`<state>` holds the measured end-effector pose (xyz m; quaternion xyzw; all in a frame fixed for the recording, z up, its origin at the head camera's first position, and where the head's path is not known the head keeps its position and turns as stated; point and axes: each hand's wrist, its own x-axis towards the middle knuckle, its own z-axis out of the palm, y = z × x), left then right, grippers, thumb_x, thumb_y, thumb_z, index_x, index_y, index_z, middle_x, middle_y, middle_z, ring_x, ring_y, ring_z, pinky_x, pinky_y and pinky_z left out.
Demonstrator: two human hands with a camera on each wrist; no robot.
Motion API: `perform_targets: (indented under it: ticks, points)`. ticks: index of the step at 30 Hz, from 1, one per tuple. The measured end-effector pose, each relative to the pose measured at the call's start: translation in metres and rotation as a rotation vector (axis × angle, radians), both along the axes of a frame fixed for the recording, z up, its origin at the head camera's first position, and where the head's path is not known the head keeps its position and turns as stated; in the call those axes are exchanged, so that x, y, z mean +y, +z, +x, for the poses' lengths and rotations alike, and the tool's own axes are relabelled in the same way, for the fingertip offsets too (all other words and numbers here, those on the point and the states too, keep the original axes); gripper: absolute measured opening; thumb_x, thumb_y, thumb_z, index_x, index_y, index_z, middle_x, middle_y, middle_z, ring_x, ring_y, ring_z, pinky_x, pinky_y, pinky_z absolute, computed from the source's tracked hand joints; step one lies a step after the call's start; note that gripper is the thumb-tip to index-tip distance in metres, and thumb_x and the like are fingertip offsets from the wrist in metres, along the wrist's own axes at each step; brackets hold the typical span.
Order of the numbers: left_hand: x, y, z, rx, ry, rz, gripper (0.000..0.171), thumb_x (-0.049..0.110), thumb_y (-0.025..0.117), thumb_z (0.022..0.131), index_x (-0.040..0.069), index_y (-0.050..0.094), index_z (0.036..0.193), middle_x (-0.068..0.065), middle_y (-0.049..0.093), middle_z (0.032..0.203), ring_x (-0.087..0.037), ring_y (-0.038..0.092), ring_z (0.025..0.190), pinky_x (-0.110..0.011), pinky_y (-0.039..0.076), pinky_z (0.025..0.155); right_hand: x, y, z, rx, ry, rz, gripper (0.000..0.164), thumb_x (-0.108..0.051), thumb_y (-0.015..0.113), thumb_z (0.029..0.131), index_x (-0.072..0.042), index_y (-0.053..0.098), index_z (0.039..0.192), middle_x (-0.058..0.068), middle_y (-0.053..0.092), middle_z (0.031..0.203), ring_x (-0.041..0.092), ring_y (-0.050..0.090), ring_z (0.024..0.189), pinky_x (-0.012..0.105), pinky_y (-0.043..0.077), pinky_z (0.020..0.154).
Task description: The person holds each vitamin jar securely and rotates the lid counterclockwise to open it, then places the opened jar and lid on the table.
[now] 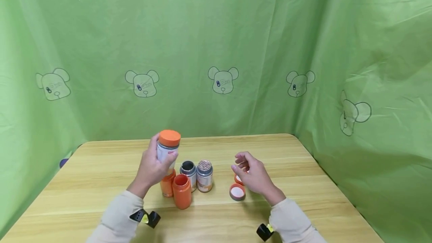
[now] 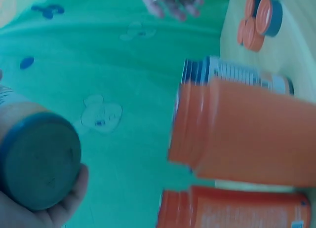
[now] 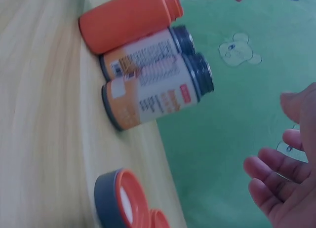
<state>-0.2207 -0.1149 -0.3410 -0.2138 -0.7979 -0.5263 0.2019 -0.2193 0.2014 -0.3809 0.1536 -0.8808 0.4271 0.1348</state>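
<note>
My left hand (image 1: 150, 166) grips a labelled bottle (image 1: 163, 152) with an orange lid (image 1: 170, 138), held up above the table; its dark base (image 2: 42, 161) shows in the left wrist view. Below it stand two orange bottles: a near one (image 1: 182, 194) with an open mouth, and another (image 1: 167, 186) partly hidden behind it. Beside them are a grey-necked bottle with a dark open mouth (image 1: 188, 168) and one with a foil-like top (image 1: 204, 177). My right hand (image 1: 255, 174) hovers over loose lids, its fingers (image 3: 276, 171) relaxed and holding nothing.
A lid (image 1: 237, 192) lies with its white inside up, with other lids partly under my right hand; the left wrist view shows several lids (image 2: 254, 36). The wooden table (image 1: 101, 183) meets a green curtain (image 1: 189, 108) behind and at both sides.
</note>
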Motion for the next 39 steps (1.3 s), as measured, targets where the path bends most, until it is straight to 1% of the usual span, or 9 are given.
perform_targets:
  ticks: [5, 9, 12, 19, 24, 28, 33, 36, 39]
  points:
    - [0.017, 0.005, 0.014, -0.120, -0.075, -0.126, 0.068, 0.023, 0.075, 0.082, 0.005, 0.036, 0.136, -0.008, 0.063, 0.092, -0.017, 0.061, 0.070, -0.033, 0.052, 0.060, -0.009, 0.009, 0.007, 0.066, 0.082, -0.036, 0.028, -0.015, 0.064, 0.094, -0.003, 0.055, 0.117, 0.003, 0.063, 0.095, 0.015, 0.061, 0.084, 0.030, 0.051, 0.074]
    - [0.031, 0.006, 0.022, -0.146, -0.091, -0.201, 0.074, 0.033, 0.082, 0.077, 0.004, 0.040, 0.131, -0.004, 0.065, 0.094, -0.011, 0.061, 0.071, -0.030, 0.052, 0.062, -0.017, 0.017, 0.013, 0.129, 0.156, -0.033, 0.023, -0.012, 0.058, 0.097, -0.002, 0.055, 0.117, 0.002, 0.064, 0.092, 0.015, 0.062, 0.081, 0.030, 0.052, 0.072]
    - [0.040, 0.006, 0.026, -0.129, -0.093, -0.261, 0.075, 0.037, 0.084, 0.074, 0.003, 0.043, 0.127, -0.003, 0.065, 0.091, -0.009, 0.061, 0.068, -0.029, 0.051, 0.061, -0.023, 0.023, 0.017, 0.149, 0.201, -0.034, 0.021, -0.010, 0.055, 0.098, -0.002, 0.055, 0.118, 0.002, 0.065, 0.092, 0.018, 0.064, 0.080, 0.031, 0.052, 0.072]
    - [0.051, 0.001, 0.030, -0.037, -0.114, -0.372, 0.061, 0.028, 0.082, 0.074, 0.003, 0.048, 0.119, 0.001, 0.063, 0.079, -0.005, 0.056, 0.060, -0.024, 0.048, 0.053, -0.032, 0.027, 0.022, 0.155, 0.294, -0.047, 0.023, -0.008, 0.047, 0.101, -0.002, 0.050, 0.124, 0.002, 0.065, 0.090, 0.023, 0.065, 0.076, 0.031, 0.052, 0.070]
    - [0.059, -0.002, 0.032, 0.008, -0.105, -0.436, 0.060, 0.031, 0.079, 0.073, 0.002, 0.049, 0.116, 0.002, 0.058, 0.073, -0.005, 0.052, 0.056, -0.022, 0.045, 0.049, -0.039, 0.028, 0.024, 0.183, 0.343, -0.026, 0.031, -0.020, 0.037, 0.106, -0.003, 0.046, 0.130, -0.003, 0.062, 0.082, 0.019, 0.061, 0.067, 0.030, 0.049, 0.066]
    - [0.067, -0.004, 0.034, 0.037, -0.098, -0.477, 0.059, 0.035, 0.077, 0.074, 0.001, 0.051, 0.115, 0.004, 0.055, 0.072, -0.005, 0.049, 0.055, -0.021, 0.043, 0.047, -0.044, 0.030, 0.025, 0.186, 0.361, 0.002, 0.040, -0.033, 0.033, 0.106, -0.005, 0.048, 0.130, -0.010, 0.054, 0.071, 0.008, 0.054, 0.059, 0.027, 0.047, 0.057]
    - [0.075, -0.011, 0.038, 0.063, -0.116, -0.501, 0.063, 0.040, 0.078, 0.076, 0.000, 0.051, 0.117, 0.003, 0.055, 0.075, -0.005, 0.049, 0.057, -0.019, 0.042, 0.048, -0.045, 0.031, 0.028, 0.183, 0.327, 0.074, 0.041, -0.042, 0.035, 0.104, -0.008, 0.056, 0.113, -0.014, 0.045, 0.064, 0.000, 0.042, 0.052, 0.024, 0.040, 0.046]
    - [0.079, -0.017, 0.040, 0.058, -0.128, -0.519, 0.064, 0.041, 0.079, 0.075, 0.002, 0.049, 0.117, 0.004, 0.053, 0.073, -0.004, 0.049, 0.057, -0.018, 0.041, 0.047, -0.044, 0.029, 0.031, 0.152, 0.296, 0.114, 0.037, -0.041, 0.038, 0.104, -0.010, 0.058, 0.100, -0.015, 0.043, 0.061, 0.000, 0.041, 0.051, 0.023, 0.039, 0.045]
    - [0.080, -0.023, 0.041, 0.035, -0.152, -0.506, 0.062, 0.039, 0.079, 0.075, 0.004, 0.049, 0.115, 0.004, 0.053, 0.072, -0.004, 0.049, 0.057, -0.018, 0.042, 0.047, -0.045, 0.027, 0.033, 0.095, 0.254, 0.135, 0.027, -0.036, 0.047, 0.102, -0.013, 0.057, 0.090, -0.014, 0.043, 0.059, 0.000, 0.042, 0.051, 0.023, 0.038, 0.044]
